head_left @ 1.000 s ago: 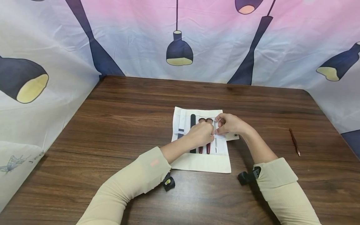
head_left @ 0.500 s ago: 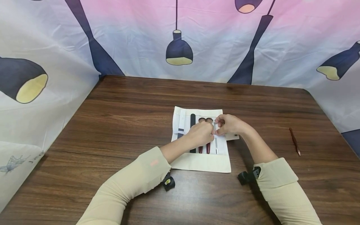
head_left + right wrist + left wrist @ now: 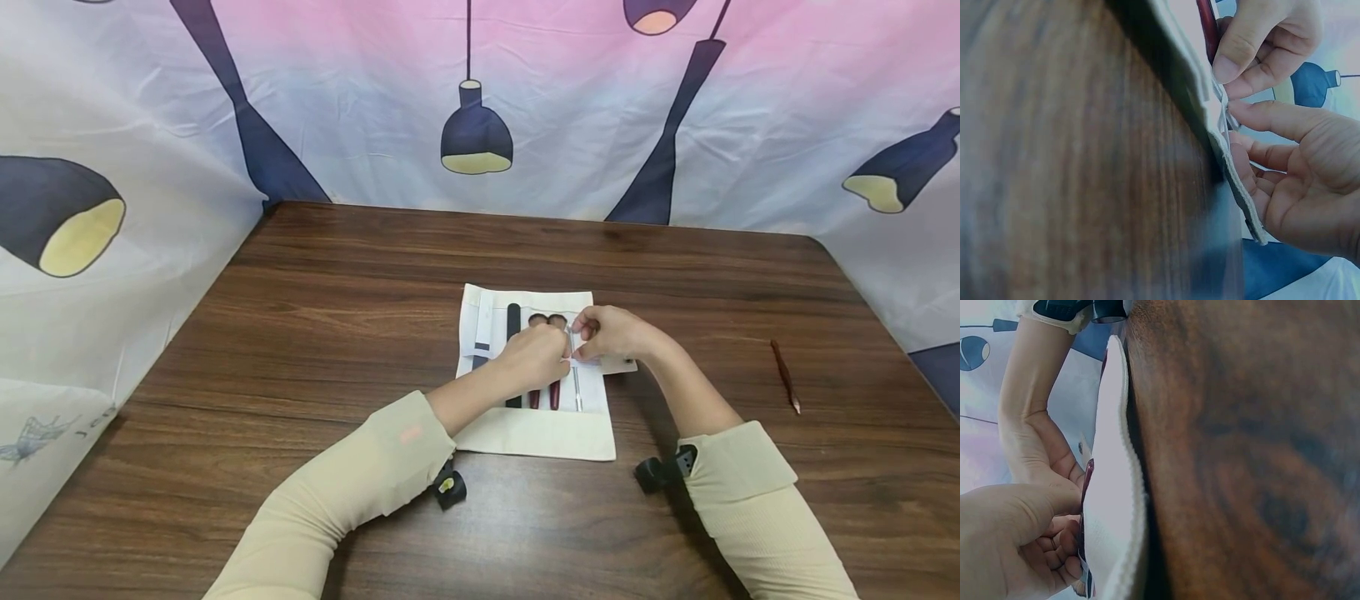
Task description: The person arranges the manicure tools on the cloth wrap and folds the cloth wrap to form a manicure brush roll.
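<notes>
A cream fabric tool roll [image 3: 536,433] lies unfolded on the table, with a thin silver metal rod [image 3: 577,390] along its right side. My right hand [image 3: 617,332] pinches the upper part of this rod between thumb and index finger. From the left, my left hand [image 3: 534,354] reaches over the roll; its thumb [image 3: 1227,67] and index finger pinch the pale holding band beside the rod. Under that hand lie two tools with rounded brown tops [image 3: 557,321] and dark red handles [image 3: 555,396], their middles hidden. The right wrist view shows both hands' fingertips close together at the fabric.
A flat black strip [image 3: 513,321] and a white strip with a dark lower end [image 3: 483,321] sit at the roll's left. A reddish-brown pen-like tool [image 3: 783,377] with a metal tip lies far right on the wooden table [image 3: 360,300]. Printed cloth hangs behind.
The silver rod has slid slightly toward the near edge of the roll, and its middle is now covered near the band. Both hands have stayed almost in place.
</notes>
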The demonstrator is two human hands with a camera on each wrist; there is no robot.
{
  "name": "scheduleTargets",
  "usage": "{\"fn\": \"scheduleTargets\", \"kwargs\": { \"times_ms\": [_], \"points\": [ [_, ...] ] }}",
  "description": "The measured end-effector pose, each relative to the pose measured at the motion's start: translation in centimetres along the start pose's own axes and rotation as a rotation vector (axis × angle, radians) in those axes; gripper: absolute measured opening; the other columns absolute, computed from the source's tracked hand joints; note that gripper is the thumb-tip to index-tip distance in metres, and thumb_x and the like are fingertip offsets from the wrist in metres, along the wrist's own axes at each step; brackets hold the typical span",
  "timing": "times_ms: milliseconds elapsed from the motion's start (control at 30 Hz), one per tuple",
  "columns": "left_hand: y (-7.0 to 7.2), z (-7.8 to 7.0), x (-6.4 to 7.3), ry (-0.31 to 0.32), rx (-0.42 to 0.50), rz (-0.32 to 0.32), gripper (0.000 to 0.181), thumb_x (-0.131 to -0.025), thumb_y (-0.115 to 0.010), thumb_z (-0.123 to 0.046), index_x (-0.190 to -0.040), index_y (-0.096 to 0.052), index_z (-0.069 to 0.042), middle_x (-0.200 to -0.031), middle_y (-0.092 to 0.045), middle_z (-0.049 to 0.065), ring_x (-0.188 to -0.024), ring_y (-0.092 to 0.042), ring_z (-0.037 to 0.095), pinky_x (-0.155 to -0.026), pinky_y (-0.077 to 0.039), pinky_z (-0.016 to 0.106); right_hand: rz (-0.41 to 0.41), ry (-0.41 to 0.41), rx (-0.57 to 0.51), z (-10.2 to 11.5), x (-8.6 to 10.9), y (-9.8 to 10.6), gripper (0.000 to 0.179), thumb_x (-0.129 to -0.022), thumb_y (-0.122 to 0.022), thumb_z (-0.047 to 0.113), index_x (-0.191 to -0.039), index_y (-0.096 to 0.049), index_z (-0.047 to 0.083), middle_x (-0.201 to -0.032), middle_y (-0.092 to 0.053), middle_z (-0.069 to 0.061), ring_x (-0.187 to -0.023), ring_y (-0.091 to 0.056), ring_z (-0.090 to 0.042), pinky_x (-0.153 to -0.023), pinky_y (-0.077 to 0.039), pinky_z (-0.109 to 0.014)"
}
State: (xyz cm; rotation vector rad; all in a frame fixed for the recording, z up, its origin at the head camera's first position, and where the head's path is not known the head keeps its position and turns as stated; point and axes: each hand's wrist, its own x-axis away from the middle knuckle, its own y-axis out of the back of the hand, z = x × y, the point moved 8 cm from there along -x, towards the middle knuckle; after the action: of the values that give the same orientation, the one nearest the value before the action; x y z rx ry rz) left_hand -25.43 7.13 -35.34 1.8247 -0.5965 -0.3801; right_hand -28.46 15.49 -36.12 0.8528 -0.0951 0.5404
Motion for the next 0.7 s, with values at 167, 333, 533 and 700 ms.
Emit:
{"fn": "scheduleTargets", "kwargs": {
  "times_ms": [167, 333, 533, 700],
  "points": [
    [0.2, 0.0, 0.1, -0.004, -0.023, -0.004, 0.031, -0.083, -0.065, -0.018, -0.058, -0.048, -0.015, -0.058, -0.044, -0.003, -0.056, -0.045, 0.011, -0.043, -0.035, 0.023, 0.003, 0.035, -0.01, 0.2, 0.3, 0.1, 0.03, -0.077, -0.067, 0.001, -0.102, -0.053, -0.004, -0.084, -0.049, -0.007, -0.075, -0.044, -0.019, -0.066, -0.037, -0.029],
    [0.2, -0.1, 0.2, -0.022, -0.011, -0.017, 0.032, -0.083, -0.065, -0.015, -0.057, -0.046, -0.015, -0.054, -0.04, -0.004, -0.052, -0.041, 0.01, -0.041, -0.031, 0.022, -0.108, 0.095, -0.044, 0.0, 1.7, 1.9, 0.024, -0.081, -0.061, 0.004, -0.104, -0.056, -0.004, -0.086, -0.057, -0.009, -0.075, -0.054, -0.017, -0.066, -0.045, -0.029],
    [0.1, -0.4, 0.2, -0.055, 0.008, -0.036, 0.028, -0.082, -0.064, -0.011, -0.058, -0.049, -0.015, -0.052, -0.039, -0.005, -0.047, -0.037, 0.007, -0.04, -0.029, 0.019, -0.319, 0.036, 0.025, -2.6, 6.3, 6.3, 0.022, -0.09, -0.055, 0.012, -0.108, -0.058, -0.002, -0.083, -0.065, -0.009, -0.073, -0.063, -0.02, -0.065, -0.046, -0.03],
    [0.1, -0.3, 0.1, -0.047, -0.006, -0.027, 0.029, -0.082, -0.063, -0.012, -0.058, -0.048, -0.015, -0.054, -0.039, -0.005, -0.049, -0.038, 0.008, -0.04, -0.029, 0.02, -0.436, -0.087, 0.111, -6.9, 10.6, 9.5, 0.03, -0.095, -0.049, 0.021, -0.113, -0.054, -0.002, -0.087, -0.065, -0.017, -0.073, -0.062, -0.027, -0.056, -0.044, -0.031]
  ]
}}
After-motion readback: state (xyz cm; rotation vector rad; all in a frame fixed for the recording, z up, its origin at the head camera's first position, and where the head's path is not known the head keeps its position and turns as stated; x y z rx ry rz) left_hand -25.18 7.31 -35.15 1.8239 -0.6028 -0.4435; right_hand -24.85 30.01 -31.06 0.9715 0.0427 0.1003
